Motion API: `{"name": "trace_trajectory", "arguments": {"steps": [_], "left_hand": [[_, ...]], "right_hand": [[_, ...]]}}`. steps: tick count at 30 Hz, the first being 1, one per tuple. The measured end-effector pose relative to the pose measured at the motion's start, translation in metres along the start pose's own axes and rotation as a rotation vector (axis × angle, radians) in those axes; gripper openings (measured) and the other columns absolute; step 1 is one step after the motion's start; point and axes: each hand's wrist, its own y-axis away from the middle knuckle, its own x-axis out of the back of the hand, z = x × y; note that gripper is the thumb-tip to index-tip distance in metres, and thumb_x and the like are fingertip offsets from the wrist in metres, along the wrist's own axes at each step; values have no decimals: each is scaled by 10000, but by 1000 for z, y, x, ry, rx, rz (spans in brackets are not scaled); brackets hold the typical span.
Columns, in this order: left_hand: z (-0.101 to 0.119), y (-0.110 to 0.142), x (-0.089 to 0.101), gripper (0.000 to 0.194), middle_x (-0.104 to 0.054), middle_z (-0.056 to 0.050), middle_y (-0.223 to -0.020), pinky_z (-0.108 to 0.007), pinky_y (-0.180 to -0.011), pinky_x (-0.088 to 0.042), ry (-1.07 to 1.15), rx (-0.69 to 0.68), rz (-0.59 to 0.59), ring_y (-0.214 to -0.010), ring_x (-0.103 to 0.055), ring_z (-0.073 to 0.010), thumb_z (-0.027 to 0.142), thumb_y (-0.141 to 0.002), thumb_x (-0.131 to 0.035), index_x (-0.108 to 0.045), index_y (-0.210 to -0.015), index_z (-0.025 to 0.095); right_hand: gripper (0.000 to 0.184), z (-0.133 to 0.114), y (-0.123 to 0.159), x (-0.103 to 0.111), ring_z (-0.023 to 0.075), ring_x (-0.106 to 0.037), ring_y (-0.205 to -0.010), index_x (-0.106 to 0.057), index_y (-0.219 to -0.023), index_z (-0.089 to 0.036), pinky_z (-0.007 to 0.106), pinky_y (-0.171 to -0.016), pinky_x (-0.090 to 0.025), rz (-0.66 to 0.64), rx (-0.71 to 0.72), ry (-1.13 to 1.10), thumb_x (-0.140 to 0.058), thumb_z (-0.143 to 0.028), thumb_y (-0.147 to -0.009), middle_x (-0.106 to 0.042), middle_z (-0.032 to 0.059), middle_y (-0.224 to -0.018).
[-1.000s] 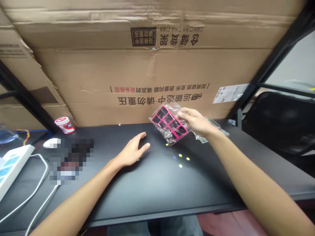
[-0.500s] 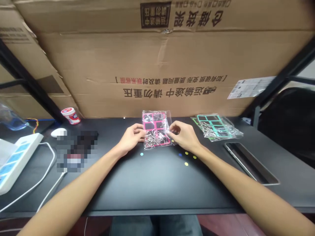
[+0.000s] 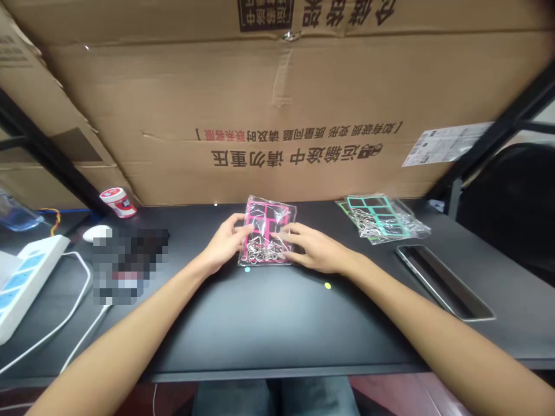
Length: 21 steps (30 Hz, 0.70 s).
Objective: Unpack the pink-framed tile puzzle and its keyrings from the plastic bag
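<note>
A clear plastic bag (image 3: 266, 227) stands near the middle of the black desk, slightly tilted. Inside it show a pink-bordered grid card and a heap of silvery metal rings or hooks at the bottom. My left hand (image 3: 226, 245) pinches the bag's left edge, thumb in front and fingers behind. Across the bag's right side lie the spread fingers of my right hand (image 3: 315, 248), touching its front. A light-blue dot (image 3: 247, 270) lies just below the bag, and a yellow dot (image 3: 328, 285) is below my right wrist.
Teal and green bagged cards (image 3: 381, 218) lie at the back right, above a dark phone-like slab (image 3: 443, 282). Leftward are a red-and-white tub (image 3: 118, 203), a white mouse (image 3: 97, 233), a blurred-out item and a power strip (image 3: 32, 284). A cardboard sheet (image 3: 243, 81) walls the back.
My right hand has gone from pinching the bag's right edge to lying with fingers spread over its front. The bag has tilted and shifted slightly left. Several small dots near it are now hidden.
</note>
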Motion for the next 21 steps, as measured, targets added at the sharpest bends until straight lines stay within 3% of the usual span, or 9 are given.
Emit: {"name": "trace_trajectory", "arguments": {"steps": [7, 11, 14, 21], "left_hand": [[-1, 1, 1, 495, -754, -111, -1210, -359, -715, -653, -111, -66, -85, -914, -770, -261, 530, -980, -671, -626, -1374, 232], [-2, 0, 3, 504, -753, -116, -1237, -379, -805, -650, -107, -99, -111, -997, -760, -272, 498, -983, -681, -642, -1391, 206], [-3, -2, 4, 482, -748, -117, -1258, -394, -828, -646, -88, -90, -110, -1013, -757, -275, 472, -980, -688, -653, -1378, 203], [-9, -9, 9, 368, -773, -118, -1173, -403, -873, -636, 33, -4, -42, -1037, -755, -276, 356, -933, -716, -721, -1259, 185]], "right_hand": [[153, -10, -3, 5, 171, -629, -793, -675, -1142, -195, 300, -747, -513, -31, -158, -240, -623, -202, -999, -699, 27, -945], [24, -13, -3, 7, 136, -573, -691, -659, -972, -188, 265, -640, -453, -24, -232, -411, -662, -205, -955, -669, -4, -865], [110, -13, -4, 6, 144, -599, -698, -685, -962, -189, 277, -648, -477, 25, -309, -586, -704, -297, -956, -680, -5, -832], [320, -6, -8, 15, 207, -733, -786, -711, -941, -180, 375, -773, -633, 352, -446, -829, -849, -456, -854, -743, 53, -874]]}}
